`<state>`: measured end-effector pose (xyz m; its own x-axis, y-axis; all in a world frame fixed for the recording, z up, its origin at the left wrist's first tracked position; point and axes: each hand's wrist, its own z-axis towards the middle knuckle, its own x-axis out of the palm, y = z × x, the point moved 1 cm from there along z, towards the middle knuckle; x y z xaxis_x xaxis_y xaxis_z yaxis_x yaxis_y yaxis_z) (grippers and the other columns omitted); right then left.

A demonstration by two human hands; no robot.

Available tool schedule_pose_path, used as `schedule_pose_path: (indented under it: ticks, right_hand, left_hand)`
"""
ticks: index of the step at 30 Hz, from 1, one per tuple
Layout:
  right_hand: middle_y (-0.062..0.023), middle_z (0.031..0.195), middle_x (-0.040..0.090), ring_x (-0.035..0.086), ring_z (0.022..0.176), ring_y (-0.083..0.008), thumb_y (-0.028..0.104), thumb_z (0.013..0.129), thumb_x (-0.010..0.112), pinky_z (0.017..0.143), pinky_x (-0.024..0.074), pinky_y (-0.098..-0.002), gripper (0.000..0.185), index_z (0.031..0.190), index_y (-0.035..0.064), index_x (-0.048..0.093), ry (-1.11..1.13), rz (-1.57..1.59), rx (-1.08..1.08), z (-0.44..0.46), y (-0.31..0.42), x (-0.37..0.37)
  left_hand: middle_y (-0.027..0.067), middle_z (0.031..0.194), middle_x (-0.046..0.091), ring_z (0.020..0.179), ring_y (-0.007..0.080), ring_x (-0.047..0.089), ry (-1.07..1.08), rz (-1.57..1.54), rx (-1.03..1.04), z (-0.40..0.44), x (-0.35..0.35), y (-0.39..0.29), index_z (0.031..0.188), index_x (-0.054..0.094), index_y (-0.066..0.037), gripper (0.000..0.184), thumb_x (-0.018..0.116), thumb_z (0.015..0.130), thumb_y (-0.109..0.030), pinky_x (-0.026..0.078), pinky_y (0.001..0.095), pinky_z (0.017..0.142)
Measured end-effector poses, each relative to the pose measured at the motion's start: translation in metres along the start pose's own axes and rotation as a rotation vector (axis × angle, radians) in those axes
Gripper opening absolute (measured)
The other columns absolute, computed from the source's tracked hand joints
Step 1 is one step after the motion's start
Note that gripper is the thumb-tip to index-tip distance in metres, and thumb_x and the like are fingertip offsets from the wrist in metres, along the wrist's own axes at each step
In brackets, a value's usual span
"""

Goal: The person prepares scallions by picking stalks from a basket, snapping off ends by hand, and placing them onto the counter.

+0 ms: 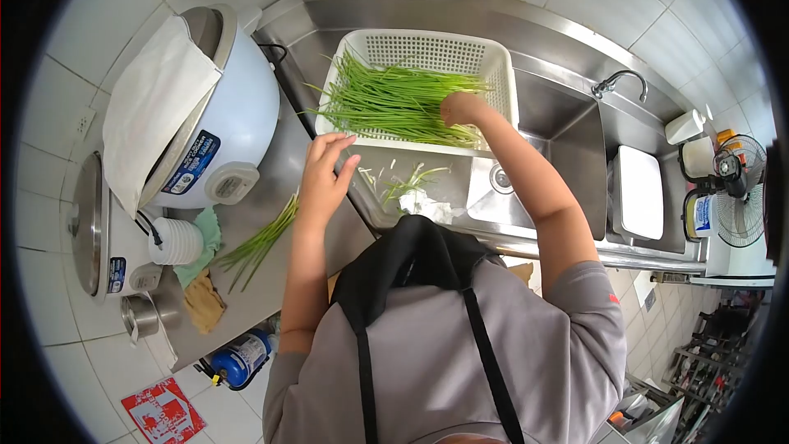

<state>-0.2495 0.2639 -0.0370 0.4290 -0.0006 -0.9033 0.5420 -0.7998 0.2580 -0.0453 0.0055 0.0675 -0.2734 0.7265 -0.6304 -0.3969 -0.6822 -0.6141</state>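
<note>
Long green stalks (394, 103) lie in a white perforated basket (505, 74) set over the steel sink. My right hand (463, 108) is in the basket at the right end of the stalks, fingers curled down and closed among them; what it holds is hidden. At the basket's near left corner is my left hand (329, 166), fingers apart and holding nothing, fingertips close to the rim. A smaller bunch of green stalks (265, 240) lies on the steel counter (300, 267) beside my left forearm.
Scraps of stalk (415, 183) and crumpled white material (429, 207) lie in the sink (493, 210) below the basket. A large rice cooker (246, 107) stands at the left. A faucet (620, 82), a white lidded container (639, 193) and a fan (740, 166) are on the right.
</note>
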Motion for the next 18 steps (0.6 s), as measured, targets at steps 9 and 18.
schedule_pose_path:
  ticks: [9, 18]
  right_hand:
    - [-0.0067, 0.073, 0.064, 0.061, 0.069, -0.0193, 0.016, 0.064, 0.069, 0.063, 0.0471, -0.0317, 0.021, 0.082, 0.0059, 0.063, -0.107, 0.391, -0.074, -0.009, 0.004, -0.026]
    - [-0.0047, 0.069, 0.062, 0.058, 0.063, -0.0130, 0.015, 0.071, 0.064, 0.061, 0.0455, -0.0280, 0.020, 0.087, 0.0036, 0.061, -0.301, 0.363, -0.304, -0.077, 0.072, -0.119]
  left_hand:
    - [0.0094, 0.102, 0.053, 0.099, 0.0260, 0.050, 0.066, -0.137, 0.039, 0.036, 0.017, -0.017, 0.101, 0.061, -0.003, 0.023, 0.061, 0.080, -0.011, 0.040, 0.0336, 0.086]
    - [0.0101, 0.101, 0.058, 0.097, 0.0247, 0.053, -0.024, 0.176, 0.277, 0.096, 0.065, -0.034, 0.105, 0.058, -0.003, 0.025, 0.055, 0.083, -0.015, 0.038, 0.0358, 0.091]
